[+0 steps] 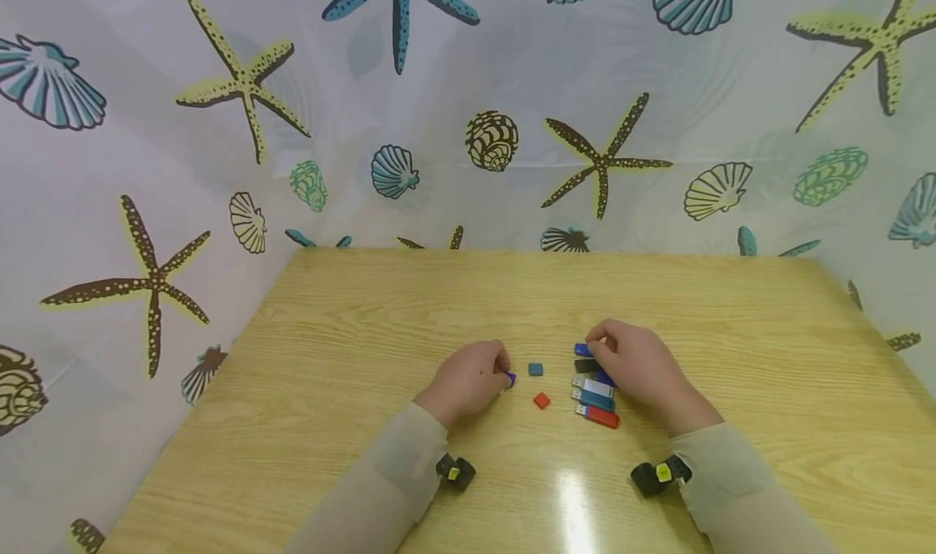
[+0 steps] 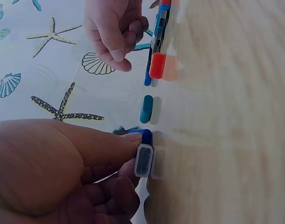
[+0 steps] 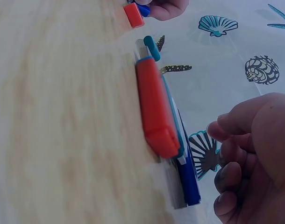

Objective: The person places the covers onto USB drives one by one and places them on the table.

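In the head view, my left hand [image 1: 468,379] pinches a small blue USB stick cap [image 1: 510,379] low over the table. The left wrist view shows the thumb on this blue cap, and a whitish cap [image 2: 143,161] with a hollow end beside it at the fingers. My right hand [image 1: 636,367] hangs over a column of USB sticks with fingers loosely curled, holding nothing that I can see. Its fingertips are by the farthest blue USB stick [image 1: 582,349]. Nearer lie a black stick [image 1: 586,365], a white one [image 1: 595,387], a teal one [image 1: 595,400] and a red one [image 1: 601,417].
Between the hands lie a teal cap [image 1: 536,369] and a red cap [image 1: 541,400]. Another dark blue stick [image 1: 605,378] is partly hidden under the right hand. The wooden table [image 1: 409,302] meets a shell-patterned cloth [image 1: 439,132] at the back and sides.
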{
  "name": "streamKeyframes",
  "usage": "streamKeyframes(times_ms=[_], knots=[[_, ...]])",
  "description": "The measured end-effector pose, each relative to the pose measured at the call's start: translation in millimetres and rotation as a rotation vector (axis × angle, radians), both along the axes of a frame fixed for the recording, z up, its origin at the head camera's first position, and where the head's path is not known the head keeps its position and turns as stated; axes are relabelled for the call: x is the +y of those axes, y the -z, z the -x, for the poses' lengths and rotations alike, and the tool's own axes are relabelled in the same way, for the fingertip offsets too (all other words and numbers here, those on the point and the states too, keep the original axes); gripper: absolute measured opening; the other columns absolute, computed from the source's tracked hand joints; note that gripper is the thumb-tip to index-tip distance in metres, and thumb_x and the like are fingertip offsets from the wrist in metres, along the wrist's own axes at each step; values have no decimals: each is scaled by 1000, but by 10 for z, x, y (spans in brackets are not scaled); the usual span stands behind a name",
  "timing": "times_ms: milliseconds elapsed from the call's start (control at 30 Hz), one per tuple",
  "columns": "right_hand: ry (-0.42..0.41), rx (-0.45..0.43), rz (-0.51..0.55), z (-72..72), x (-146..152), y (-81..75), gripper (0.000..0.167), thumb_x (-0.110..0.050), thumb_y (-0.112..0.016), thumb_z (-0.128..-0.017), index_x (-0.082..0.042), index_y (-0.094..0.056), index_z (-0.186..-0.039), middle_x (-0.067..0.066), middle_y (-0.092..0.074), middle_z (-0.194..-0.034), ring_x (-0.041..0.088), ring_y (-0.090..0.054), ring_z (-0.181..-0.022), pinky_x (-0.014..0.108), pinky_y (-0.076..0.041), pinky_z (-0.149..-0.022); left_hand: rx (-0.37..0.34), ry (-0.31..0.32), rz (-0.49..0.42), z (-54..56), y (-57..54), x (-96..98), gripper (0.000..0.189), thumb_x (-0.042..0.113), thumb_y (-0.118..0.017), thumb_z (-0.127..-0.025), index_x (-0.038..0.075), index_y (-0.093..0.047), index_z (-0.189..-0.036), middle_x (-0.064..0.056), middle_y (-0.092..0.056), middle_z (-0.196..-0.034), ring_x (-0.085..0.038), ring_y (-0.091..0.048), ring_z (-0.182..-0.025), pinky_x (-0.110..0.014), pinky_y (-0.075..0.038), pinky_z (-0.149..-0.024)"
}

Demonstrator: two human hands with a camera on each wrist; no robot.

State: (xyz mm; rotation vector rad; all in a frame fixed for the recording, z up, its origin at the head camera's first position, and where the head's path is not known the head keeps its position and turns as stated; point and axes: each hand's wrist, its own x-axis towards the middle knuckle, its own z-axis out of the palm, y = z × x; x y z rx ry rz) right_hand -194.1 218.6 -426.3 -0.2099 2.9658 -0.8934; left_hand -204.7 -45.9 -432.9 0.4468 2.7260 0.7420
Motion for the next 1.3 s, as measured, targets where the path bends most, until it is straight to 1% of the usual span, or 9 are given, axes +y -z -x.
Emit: streamKeyframes(times_ms=[200, 267, 400, 600, 700, 800, 1000, 1133, 1300], knots=[[6, -4, -2, -8, -11, -1, 21, -24, -56, -103, -11, -68, -115, 1, -58, -78, 20, -51, -69, 35, -42, -63, 5, 17, -2, -3, 9, -4, 7, 25, -68, -99, 18, -67, -101, 7, -58, -85, -13, -55, -76, -31, -46, -70], [6, -2, -2, -9, -13, 3, 21, -24, -56, -103, -11, -67, -115, 1, -58, -78, 20, -51, -69, 35, -42, -64, 19, 24, 5, -2, 14, -7, 7, 25, -68, -99, 19, -66, -100, 7, -58, -85, -13, -55, -76, -31, -46, -70], [9, 6, 1, -11, -6, 5, 21, -24, -56, -103, -11, -68, -115, 1, -57, -76, 20, -51, -68, 35, -42, -63, 56, 6, -17, -3, 12, -6, 7, 25, -66, -100, 19, -63, -102, 8, -59, -86, -13, -55, -75, -31, -46, -69], [9, 26, 3, -5, 7, 10, 20, -23, -56, -103, -10, -68, -113, 0, -55, -72, 19, -51, -66, 35, -42, -63, 88, -32, -136, 6, -1, 6, 5, 24, -62, -101, 21, -59, -104, 7, -60, -84, -14, -55, -72, -31, -47, -65], [11, 26, 3, 0, 13, 13, 19, -23, -56, -103, -11, -68, -111, 0, -55, -72, 20, -51, -66, 35, -42, -63, 88, -38, -201, 12, -15, 6, 5, 23, -62, -101, 20, -59, -103, 6, -59, -85, -14, -55, -73, -31, -47, -65], [11, 23, 6, 2, 14, 6, 17, -22, -56, -103, -11, -68, -107, 0, -56, -73, 20, -52, -68, 35, -42, -64, 82, -34, -240, 14, -30, 5, 5, 22, -63, -101, 20, -59, -102, 5, -59, -86, -14, -56, -71, -31, -48, -65], [-30, 0, -16, 9, 63, -31, 15, -22, -54, -102, -11, -66, -101, 0, -57, -78, 19, -53, -70, 35, -43, -65, 76, -44, -270, -2, -44, 6, 5, 23, -61, -102, 21, -58, -105, 7, -61, -87, -14, -56, -62, -32, -47, -58], [-74, -32, -54, 23, 140, -41, 14, -18, -54, -100, -13, -64, -92, 0, -57, -76, 18, -51, -67, 35, -42, -62, 115, -50, -264, 2, -44, 6, 6, 26, -61, -102, 22, -59, -106, 9, -61, -94, -13, -56, -70, -31, -48, -62], [-124, -67, -102, 20, 203, -54, 12, -14, -56, -95, -14, -59, -83, 0, -53, -72, 18, -50, -65, 35, -39, -60, 120, -64, -277, 14, -42, 0, 6, 27, -61, -102, 22, -61, -105, 8, -60, -92, -14, -55, -74, -31, -47, -64]])
